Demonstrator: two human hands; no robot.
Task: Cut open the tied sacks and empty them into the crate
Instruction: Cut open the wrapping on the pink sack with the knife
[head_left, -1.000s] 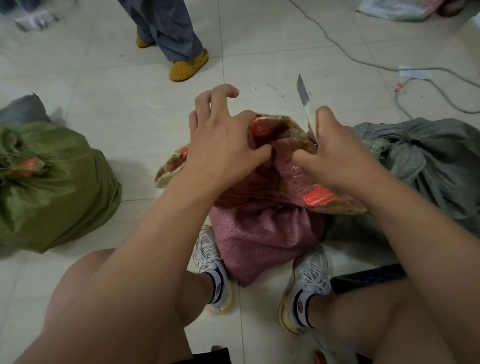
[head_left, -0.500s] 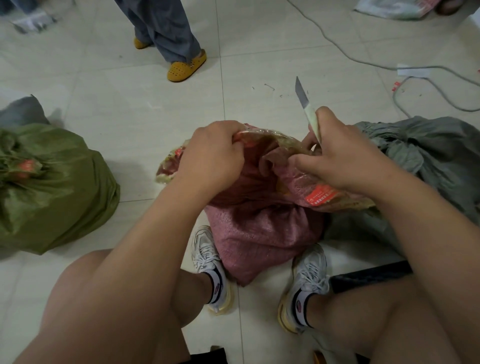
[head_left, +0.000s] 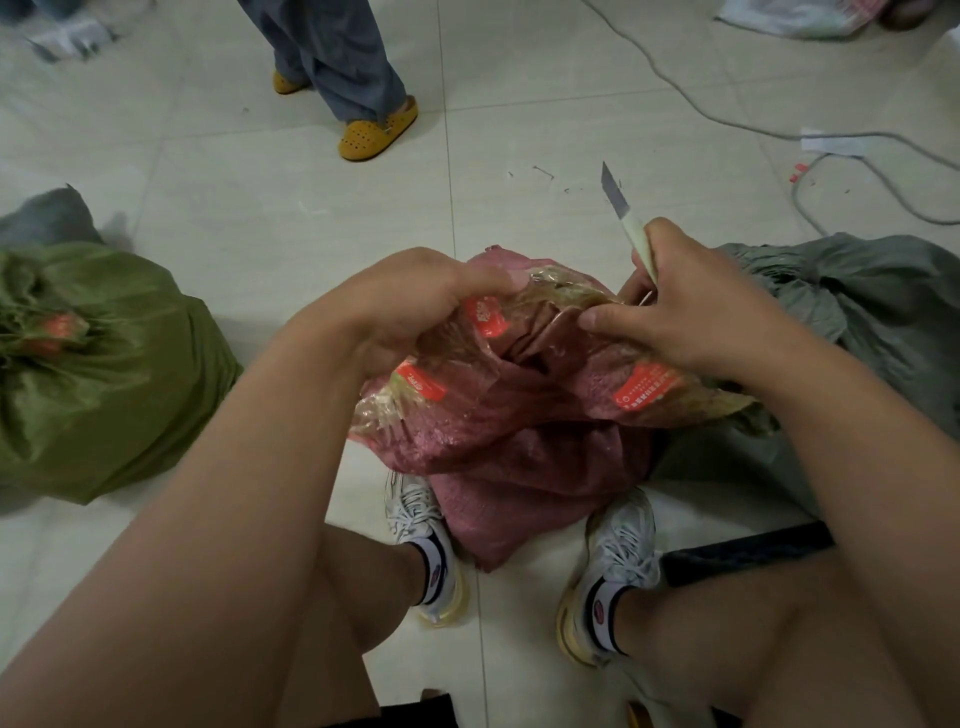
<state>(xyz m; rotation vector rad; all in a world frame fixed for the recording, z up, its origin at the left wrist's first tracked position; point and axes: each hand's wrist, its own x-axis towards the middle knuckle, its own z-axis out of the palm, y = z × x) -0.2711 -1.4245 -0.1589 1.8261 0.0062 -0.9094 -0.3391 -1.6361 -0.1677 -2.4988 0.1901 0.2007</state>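
Head view: both hands pull the pink sack mouth apart; left hand fingers curl round its left rim; right hand pinches its right rim, holding the knife pointing up, away.

Pink woven plastic sack stands on the tiled floor between my two feet, mouth up, top edge crumpled and wrapped in brownish clear packing tape with orange-red labels. My left hand grips the taped rim on its left side; my right hand pinches the rim on the right while holding a pale-handled utility knife, blade out and pointing up and away. Olive-green woven sack lies on the floor at far left, neck bunched and taped. Grey woven sack lies slumped just right of the pink one, touching it.
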